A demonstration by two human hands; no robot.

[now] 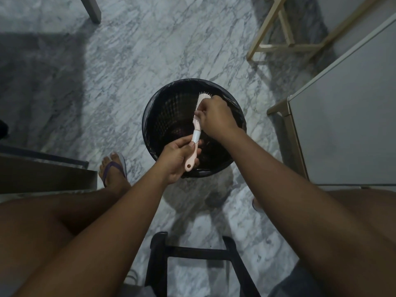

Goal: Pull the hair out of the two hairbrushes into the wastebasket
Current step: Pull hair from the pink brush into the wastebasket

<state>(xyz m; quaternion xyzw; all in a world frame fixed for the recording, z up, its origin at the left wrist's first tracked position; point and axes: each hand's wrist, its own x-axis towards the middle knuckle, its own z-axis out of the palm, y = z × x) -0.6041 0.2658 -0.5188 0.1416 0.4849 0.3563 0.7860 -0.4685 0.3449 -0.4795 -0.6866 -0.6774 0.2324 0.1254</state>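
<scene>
Nearest to the camera, a black frame [199,252] stands on the floor [132,67] between the person's bare knees. Both forearms reach forward over it.

The left hand [175,160] grips the pink handle of the hairbrush [195,137], with the fingers curled around it and the thumb lying along it. The end of the handle, which has a small hole, sticks out under the hand. The hairbrush is held in the air above the open wastebasket [147,116], over its near half, and its head points away from the person.

The right hand [216,116] is on the head of the hairbrush, on the bristle side. Its fingertips [198,114] are bunched together against the bristles. I cannot tell if hair is between them.

The wastebasket is round and black, with a dark liner, and it stands near the middle of the floor. A foot in a purple sandal [112,170] rests left of it. At the right edge is a pale cabinet [347,116], and beyond it a light wooden frame [285,28].
</scene>
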